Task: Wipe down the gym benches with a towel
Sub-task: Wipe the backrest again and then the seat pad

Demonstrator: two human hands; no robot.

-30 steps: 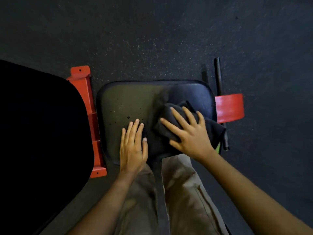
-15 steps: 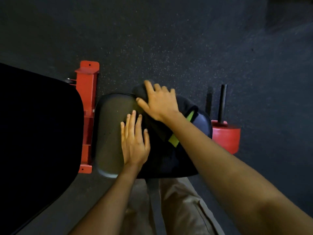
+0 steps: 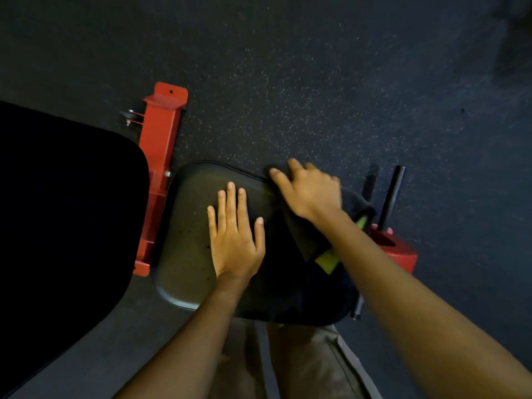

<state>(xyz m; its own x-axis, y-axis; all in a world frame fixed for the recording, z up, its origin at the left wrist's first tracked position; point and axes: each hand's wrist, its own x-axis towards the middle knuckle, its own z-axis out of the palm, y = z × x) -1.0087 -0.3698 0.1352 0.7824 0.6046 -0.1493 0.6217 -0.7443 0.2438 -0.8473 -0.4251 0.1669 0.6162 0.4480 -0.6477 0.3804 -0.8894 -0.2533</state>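
Speckled rubber floor (image 3: 288,82) all around. Left hand (image 3: 234,237) lies flat, fingers straight, on the seat pad (image 3: 187,254). Right hand (image 3: 308,191) presses the dark towel (image 3: 302,234) at the pad's far right edge, fingers reaching forward, a little blurred. Green tag (image 3: 326,259) peeks beside the wrist. Red frame (image 3: 158,156) and big black back pad (image 3: 66,211) to the left, black post (image 3: 390,197) to the right.

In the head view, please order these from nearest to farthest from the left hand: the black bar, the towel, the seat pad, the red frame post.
1. seat pad: under the left hand, touching it.
2. towel: just right of the thumb.
3. red frame post: left of the seat pad.
4. black bar: far right, beyond the towel.
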